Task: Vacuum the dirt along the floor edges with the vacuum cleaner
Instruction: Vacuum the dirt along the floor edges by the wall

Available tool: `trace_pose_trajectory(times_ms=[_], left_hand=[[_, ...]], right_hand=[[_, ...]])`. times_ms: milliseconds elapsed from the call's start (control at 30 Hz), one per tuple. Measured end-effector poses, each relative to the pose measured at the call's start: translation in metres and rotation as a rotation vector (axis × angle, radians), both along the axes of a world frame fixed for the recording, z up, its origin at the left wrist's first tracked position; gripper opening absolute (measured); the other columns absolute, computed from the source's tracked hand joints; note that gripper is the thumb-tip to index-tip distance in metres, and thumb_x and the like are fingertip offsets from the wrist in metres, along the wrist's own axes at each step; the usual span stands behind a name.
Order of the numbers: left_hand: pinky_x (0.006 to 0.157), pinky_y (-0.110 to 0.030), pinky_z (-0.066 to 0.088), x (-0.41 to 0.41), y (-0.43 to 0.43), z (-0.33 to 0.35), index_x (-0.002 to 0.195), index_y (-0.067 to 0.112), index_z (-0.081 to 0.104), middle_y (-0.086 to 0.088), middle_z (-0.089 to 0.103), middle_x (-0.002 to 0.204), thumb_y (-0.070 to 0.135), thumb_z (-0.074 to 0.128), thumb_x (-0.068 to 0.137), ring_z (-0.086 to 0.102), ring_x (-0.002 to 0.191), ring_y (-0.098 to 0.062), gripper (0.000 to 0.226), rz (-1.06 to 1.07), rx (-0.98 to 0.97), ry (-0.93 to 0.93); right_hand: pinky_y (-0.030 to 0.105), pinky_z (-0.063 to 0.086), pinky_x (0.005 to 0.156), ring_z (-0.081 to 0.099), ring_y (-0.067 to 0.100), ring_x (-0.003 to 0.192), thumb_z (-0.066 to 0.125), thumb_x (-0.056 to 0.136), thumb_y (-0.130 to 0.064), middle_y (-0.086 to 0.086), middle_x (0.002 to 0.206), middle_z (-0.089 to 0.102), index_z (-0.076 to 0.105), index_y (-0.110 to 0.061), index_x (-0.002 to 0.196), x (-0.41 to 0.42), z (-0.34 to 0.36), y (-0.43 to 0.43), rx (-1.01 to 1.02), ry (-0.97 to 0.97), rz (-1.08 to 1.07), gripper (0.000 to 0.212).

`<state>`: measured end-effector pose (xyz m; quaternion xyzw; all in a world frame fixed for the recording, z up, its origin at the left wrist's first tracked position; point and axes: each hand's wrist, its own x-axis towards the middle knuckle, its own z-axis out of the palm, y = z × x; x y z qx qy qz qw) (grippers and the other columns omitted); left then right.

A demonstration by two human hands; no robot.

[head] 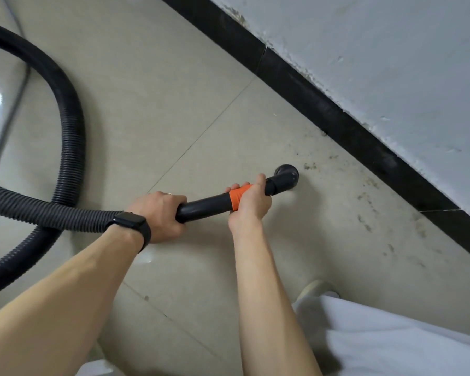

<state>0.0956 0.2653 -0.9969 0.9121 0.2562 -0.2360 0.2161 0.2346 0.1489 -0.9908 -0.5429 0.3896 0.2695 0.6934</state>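
The left hand (pixel 160 213) closes its fingers around the rear of the black vacuum tube (pixel 204 207), and the right hand (pixel 251 203) grips the orange band (pixel 235 200). The nozzle (pixel 286 176) is low over the tiled floor (pixel 147 90), near dirt specks (pixel 310 166) along the black baseboard (pixel 337 118).

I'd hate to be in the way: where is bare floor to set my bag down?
The clean tiles between the hose loop and the black skirting are bare. Crowded: the strip beside the skirting, with dirt specks, the nozzle, and the left hand and right hand gripping the wand.
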Motion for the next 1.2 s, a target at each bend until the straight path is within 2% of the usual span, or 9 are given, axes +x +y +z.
trace_pose_trajectory(times_ms=[100, 300, 467, 567, 633, 833, 967, 1100, 1200], left_hand=[[0.045, -0.024, 0.028, 0.006, -0.006, 0.001, 0.075, 0.030, 0.047, 0.009, 0.054, 0.067, 0.035, 0.059, 0.071, 0.051, 0.056, -0.010, 0.014, 0.009, 0.034, -0.004], [0.050, -0.024, 0.036, 0.023, -0.018, 0.008, 0.081, 0.033, 0.048, 0.010, 0.055, 0.070, 0.041, 0.059, 0.077, 0.053, 0.060, -0.012, 0.014, -0.014, 0.015, 0.006], [0.048, -0.025, 0.029, 0.032, -0.023, 0.014, 0.081, 0.033, 0.050, 0.010, 0.047, 0.067, 0.039, 0.056, 0.077, 0.049, 0.059, -0.016, 0.010, 0.081, 0.061, -0.013], [0.052, -0.028, 0.032, 0.047, -0.031, 0.013, 0.086, 0.032, 0.049, 0.009, 0.042, 0.067, 0.037, 0.056, 0.079, 0.047, 0.061, -0.020, 0.011, 0.104, 0.071, -0.046], [0.053, -0.028, 0.034, 0.060, -0.038, 0.012, 0.087, 0.031, 0.047, 0.007, 0.043, 0.067, 0.037, 0.055, 0.080, 0.047, 0.060, -0.019, 0.012, 0.109, 0.068, -0.070], [0.057, -0.029, 0.038, 0.080, -0.048, 0.005, 0.093, 0.029, 0.054, 0.004, 0.048, 0.072, 0.037, 0.054, 0.082, 0.052, 0.066, -0.023, 0.013, 0.121, 0.047, -0.085], [0.062, -0.030, 0.037, 0.090, -0.055, 0.004, 0.108, 0.027, 0.056, 0.000, 0.064, 0.092, 0.036, 0.054, 0.088, 0.050, 0.070, -0.023, 0.022, 0.099, 0.068, -0.063], [0.068, -0.032, 0.038, 0.106, -0.065, -0.003, 0.117, 0.023, 0.052, -0.002, 0.066, 0.107, 0.029, 0.054, 0.093, 0.064, 0.091, -0.024, 0.025, 0.067, 0.046, -0.037], [0.069, -0.033, 0.040, 0.118, -0.069, -0.007, 0.119, 0.021, 0.051, -0.003, 0.066, 0.110, 0.026, 0.056, 0.093, 0.065, 0.097, -0.025, 0.027, 0.073, 0.018, -0.012]], right_hand=[[0.031, 0.054, 0.052, 0.053, 0.017, 0.043, 0.061, 0.102, -0.030, 0.005, 0.073, 0.050, 0.051, -0.009, 0.113, 0.009, 0.000, -0.002, 0.039, -0.004, 0.043, 0.026], [0.028, 0.050, 0.049, 0.049, 0.018, 0.045, 0.066, 0.100, -0.032, 0.000, 0.066, 0.050, 0.049, -0.012, 0.093, 0.031, 0.003, -0.006, 0.101, -0.003, 0.116, 0.026], [0.030, 0.055, 0.057, 0.056, 0.020, 0.058, 0.068, 0.099, -0.037, 0.002, 0.074, 0.057, 0.054, -0.012, 0.097, 0.035, 0.005, -0.004, 0.120, -0.022, 0.120, 0.029], [0.032, 0.060, 0.062, 0.062, 0.023, 0.064, 0.072, 0.096, -0.047, 0.005, 0.083, 0.061, 0.057, -0.010, 0.106, 0.031, 0.008, -0.005, 0.125, -0.034, 0.119, 0.041], [0.034, 0.061, 0.062, 0.062, 0.022, 0.061, 0.070, 0.097, -0.049, 0.005, 0.082, 0.061, 0.056, -0.010, 0.107, 0.033, 0.010, -0.003, 0.105, -0.056, 0.109, 0.043], [0.025, 0.049, 0.047, 0.047, 0.019, 0.047, 0.059, 0.101, -0.050, -0.001, 0.061, 0.051, 0.047, -0.012, 0.090, 0.053, 0.009, 0.004, -0.114, -0.099, 0.128, 0.041], [0.026, 0.048, 0.047, 0.043, 0.020, 0.041, 0.058, 0.098, -0.049, -0.002, 0.053, 0.047, 0.041, -0.014, 0.081, 0.063, 0.007, 0.001, -0.162, -0.113, 0.146, 0.043], [0.025, 0.049, 0.049, 0.044, 0.022, 0.047, 0.057, 0.094, -0.053, -0.002, 0.055, 0.046, 0.040, -0.015, 0.084, 0.078, 0.002, -0.006, -0.206, -0.120, 0.192, 0.042], [0.025, 0.049, 0.048, 0.044, 0.020, 0.044, 0.058, 0.093, -0.054, -0.004, 0.054, 0.047, 0.043, -0.015, 0.084, 0.088, 0.001, -0.007, -0.225, -0.127, 0.194, 0.043]])
